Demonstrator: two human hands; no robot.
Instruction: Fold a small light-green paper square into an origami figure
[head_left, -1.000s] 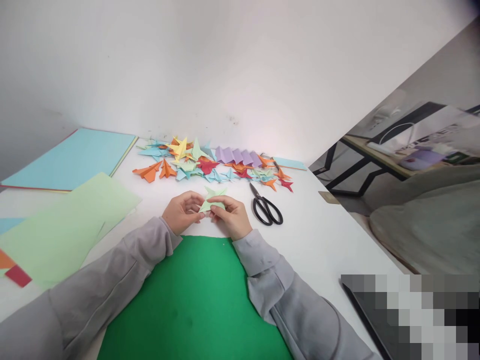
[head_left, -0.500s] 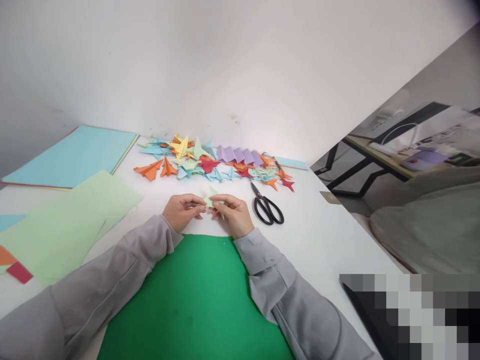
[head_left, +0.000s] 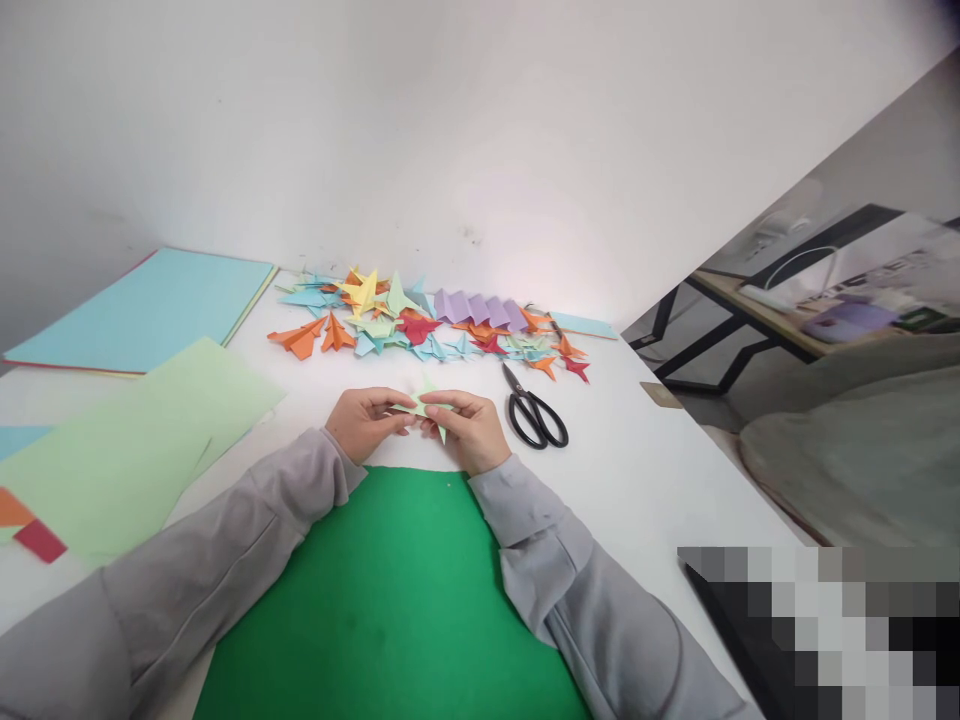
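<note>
Between my two hands is a small light green folded paper with pointed ends, held above the white table just beyond the green sheet. My left hand pinches its left side between thumb and fingers. On the right side, my right hand grips the same paper with thumb and index finger; one point sticks out below. Black-handled scissors lie to the right of my right hand. Behind my hands is a row of folded paper shapes in several colours, including a yellow one and a red one.
Light green sheets and a stack topped with blue paper lie at the left, with a red piece nearby. A purple pleated paper rests by the wall. A blurred-out dark-edged object is at the lower right.
The light green folded paper has turned slightly between my fingers, so more of its middle and its lower point show. Both hands have hardly moved.
</note>
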